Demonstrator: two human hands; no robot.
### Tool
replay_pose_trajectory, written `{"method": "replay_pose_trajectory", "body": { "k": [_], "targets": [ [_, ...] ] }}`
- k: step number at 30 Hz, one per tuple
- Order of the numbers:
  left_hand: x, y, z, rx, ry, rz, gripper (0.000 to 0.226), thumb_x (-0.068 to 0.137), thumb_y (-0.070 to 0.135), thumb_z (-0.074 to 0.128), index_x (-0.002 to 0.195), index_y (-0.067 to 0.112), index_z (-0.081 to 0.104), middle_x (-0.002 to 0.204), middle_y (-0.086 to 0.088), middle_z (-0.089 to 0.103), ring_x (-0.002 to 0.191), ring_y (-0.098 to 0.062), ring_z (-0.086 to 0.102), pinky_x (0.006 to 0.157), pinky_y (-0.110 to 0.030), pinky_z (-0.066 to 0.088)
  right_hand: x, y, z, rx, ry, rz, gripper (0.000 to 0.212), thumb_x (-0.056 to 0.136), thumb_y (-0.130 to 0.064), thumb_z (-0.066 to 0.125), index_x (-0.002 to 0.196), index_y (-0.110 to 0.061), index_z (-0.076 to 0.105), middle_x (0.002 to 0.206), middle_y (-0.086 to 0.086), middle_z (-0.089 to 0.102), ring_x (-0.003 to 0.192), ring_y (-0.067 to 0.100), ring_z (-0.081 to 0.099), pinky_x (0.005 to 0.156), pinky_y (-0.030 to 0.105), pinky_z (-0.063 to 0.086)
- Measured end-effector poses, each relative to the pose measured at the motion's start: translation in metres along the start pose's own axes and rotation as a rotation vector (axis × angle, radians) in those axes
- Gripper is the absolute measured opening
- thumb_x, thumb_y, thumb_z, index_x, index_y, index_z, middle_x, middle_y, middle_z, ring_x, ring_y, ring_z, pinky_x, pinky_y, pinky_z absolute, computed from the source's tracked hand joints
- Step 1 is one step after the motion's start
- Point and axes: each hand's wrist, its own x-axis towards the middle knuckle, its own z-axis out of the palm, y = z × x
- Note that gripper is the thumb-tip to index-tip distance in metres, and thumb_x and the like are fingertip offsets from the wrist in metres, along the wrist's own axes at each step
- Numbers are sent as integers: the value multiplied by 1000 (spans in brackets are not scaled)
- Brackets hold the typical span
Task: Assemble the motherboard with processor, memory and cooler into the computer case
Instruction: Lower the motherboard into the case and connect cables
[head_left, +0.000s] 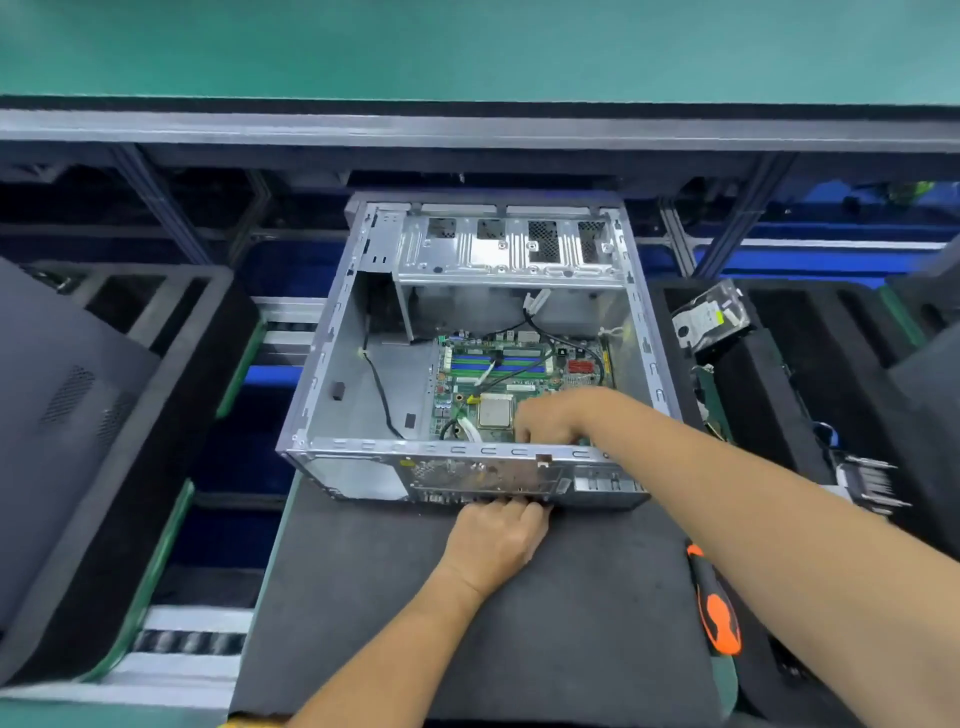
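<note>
**Board goes into the case, hands at the near wall**

While the right hand (550, 415) reaches over the near wall into the case (332, 364), its fingers curl down at the near edge of the board (498, 379), just beside the bare processor (495, 410). Whether they pinch the edge or only press on it, I cannot tell, because the knuckles hide the tips. The left hand (498, 525) is outside, its fingers bent and pushed against the rear port panel, low on the wall; it seems to steady or guide there, and holds nothing loose.

The board lies flat on the floor of the case, at the right near part, with cables (384, 395) across it. I judge it thin, stiff but easy to bend, and fragile at the socket, so it is better taken by its edges and not by the processor or the slots. The case is sheet metal and its edges may be sharp.

The right forearm comes in steeply from the right; the left one comes from below, wrist straight. A screwdriver (714, 603) lies on the mat (415, 623) near the right arm. No cooler is on the processor.
</note>
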Motion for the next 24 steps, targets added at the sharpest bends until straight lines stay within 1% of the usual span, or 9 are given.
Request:
{"method": "replay_pose_trajectory", "body": {
  "k": [2,5,7,9,12,14,18,20,24],
  "targets": [
    [-1,2,-2,6,-25,-7,35,73,28,77,51,20,51,46,1,49,38,-18,50,33,-23,32,-4,0,0,1,-25,3,19,94,-16,62,100,0,69,84,-3,56,82,17,51,72,29,42],
    [-2,4,-2,19,-45,-52,39,69,30,80,47,19,50,41,-1,48,34,-21,50,34,-22,31,-7,1,0,-39,-30,18,18,94,-18,61,77,-14,59,80,-5,49,80,18,46,61,28,39],
    [-2,5,-2,21,-53,-66,41,68,31,82,46,18,49,40,-1,49,33,-22,50,35,-21,31,-8,-1,2,-17,-33,41,16,95,-21,60,100,-6,65,93,-2,52,90,20,46,69,27,37],
    [-3,6,-1,28,-69,-70,41,67,31,83,47,18,50,40,-2,49,33,-22,50,35,-21,30,-5,-3,3,-29,-31,70,34,97,-20,57,124,0,59,104,2,48,94,20,46,77,28,36],
    [-4,7,0,50,-75,-76,41,67,30,83,47,17,50,40,-2,49,33,-22,49,34,-21,28,-2,-7,2,-59,23,112,37,100,-12,48,134,3,50,100,1,44,86,21,44,69,28,36],
    [-4,8,0,62,-70,-85,42,67,31,83,47,17,49,40,-2,48,33,-22,49,34,-21,27,0,-7,1,-70,53,142,39,101,-9,44,138,4,46,104,4,46,82,20,42,62,28,35],
    [-3,8,-1,71,-60,-94,43,66,33,84,47,17,49,39,-1,47,32,-21,49,33,-21,28,2,-8,3,-106,26,190,41,101,-14,47,137,5,46,129,17,50,92,18,41,76,28,34],
    [-3,8,-2,63,-58,-97,43,65,32,85,47,17,48,39,-2,47,31,-21,49,33,-20,27,1,-11,2,-126,-9,201,42,100,-19,52,134,5,50,141,16,50,96,19,41,79,28,33],
    [-3,6,-1,54,-55,-96,43,62,32,86,47,17,49,39,-1,47,32,-21,49,33,-20,29,-1,-13,-2,-85,-167,243,41,101,-25,51,132,1,51,129,13,50,101,24,49,89,36,42]
  ]
}}
